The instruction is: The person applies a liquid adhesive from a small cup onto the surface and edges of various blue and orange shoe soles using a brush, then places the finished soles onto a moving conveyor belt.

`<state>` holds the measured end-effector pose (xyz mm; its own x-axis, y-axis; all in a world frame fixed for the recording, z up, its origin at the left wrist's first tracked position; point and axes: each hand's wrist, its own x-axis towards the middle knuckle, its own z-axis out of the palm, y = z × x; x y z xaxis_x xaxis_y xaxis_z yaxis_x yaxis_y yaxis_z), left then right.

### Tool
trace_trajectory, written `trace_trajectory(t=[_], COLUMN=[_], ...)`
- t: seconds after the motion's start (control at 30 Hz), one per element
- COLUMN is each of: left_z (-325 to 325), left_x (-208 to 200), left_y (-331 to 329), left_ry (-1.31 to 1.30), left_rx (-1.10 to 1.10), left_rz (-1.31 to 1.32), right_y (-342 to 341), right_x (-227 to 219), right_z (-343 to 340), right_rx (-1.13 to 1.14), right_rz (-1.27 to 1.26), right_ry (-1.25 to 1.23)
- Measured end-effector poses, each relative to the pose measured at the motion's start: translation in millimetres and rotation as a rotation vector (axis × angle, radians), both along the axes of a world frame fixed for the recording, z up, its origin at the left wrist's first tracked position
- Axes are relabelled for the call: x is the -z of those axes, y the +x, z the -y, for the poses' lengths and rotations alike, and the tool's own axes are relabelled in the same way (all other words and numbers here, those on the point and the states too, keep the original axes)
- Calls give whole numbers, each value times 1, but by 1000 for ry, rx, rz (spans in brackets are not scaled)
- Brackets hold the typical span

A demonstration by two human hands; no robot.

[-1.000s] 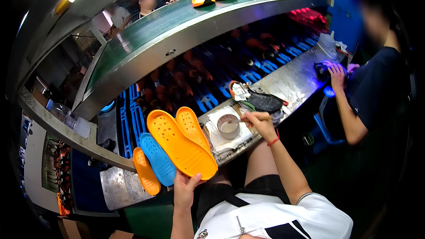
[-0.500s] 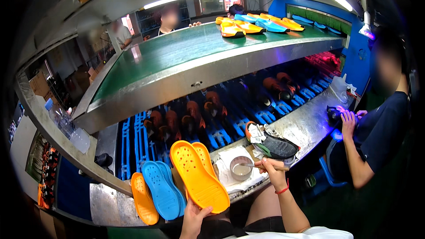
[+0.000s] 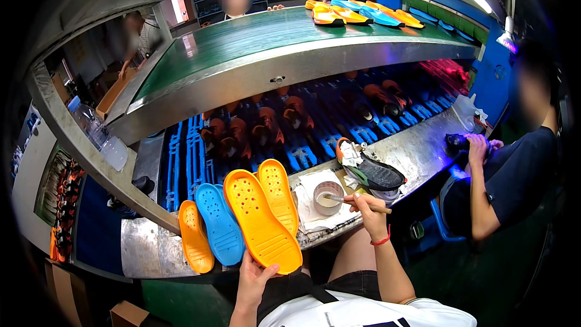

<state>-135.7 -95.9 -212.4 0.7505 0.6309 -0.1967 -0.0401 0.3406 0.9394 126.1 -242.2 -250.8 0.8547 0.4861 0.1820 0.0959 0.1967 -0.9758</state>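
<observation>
My left hand [image 3: 253, 275] grips the heel end of a yellow-orange shoe sole [image 3: 260, 221], tilted with its perforated inner face toward me. Behind it stands a second yellow-orange sole [image 3: 277, 191], partly covered. A blue sole [image 3: 218, 224] and another orange sole [image 3: 195, 239] lean to the left. Pinched in my right hand [image 3: 370, 213] is a brush [image 3: 378, 208] with a wooden handle. Its tip reaches into a small round cup [image 3: 327, 198] of pale liquid, which rests on a white cloth [image 3: 308, 212].
An upturned shoe [image 3: 375, 169] lies beyond the cup on the metal ledge [image 3: 417, 148]. Past the ledge, a blue rack [image 3: 299, 151] carries several dark-red shoes. Above it runs a green belt [image 3: 242, 45] bearing several soles. At the right, a co-worker [image 3: 514, 169] handles a black item.
The held sole has shifted a little left, uncovering more of the yellow-orange sole behind it. The brush tip stays in the cup. The whole view has tilted slightly.
</observation>
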Motion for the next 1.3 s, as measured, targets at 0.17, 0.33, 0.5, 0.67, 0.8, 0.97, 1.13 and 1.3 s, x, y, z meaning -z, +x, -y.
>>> trace_trajectory(t=[0.17,0.33,0.5,0.67,0.8,0.97,1.13,1.3], left_z=[-5,-9,-10,-12,-12,-8,-9,-10], left_x=[3,11,6,12,18,14,18,20], left_y=[2,7,16,12,9,10,9,9], left_ry=[-24,-10,-49,-48,-40,6,13,-11], left_rx=[-7,13,58,76,92,82,55,46], left_rz=[-14,21,-21,-64,-62,-62,-39,-21], right_y=[3,3,1,2,5,5,5,5], right_x=[-4,8,0,4,7,14,12,12], right_z=[-2,-2,-3,-5,-3,-3,-6,-8], right_rx=[5,-3,12,-23,-28,-18,-9,-6], right_rz=[43,74,39,43,23,36,54,49], right_ry=[-40,-112,-73,-95,-92,-98,-110,-96])
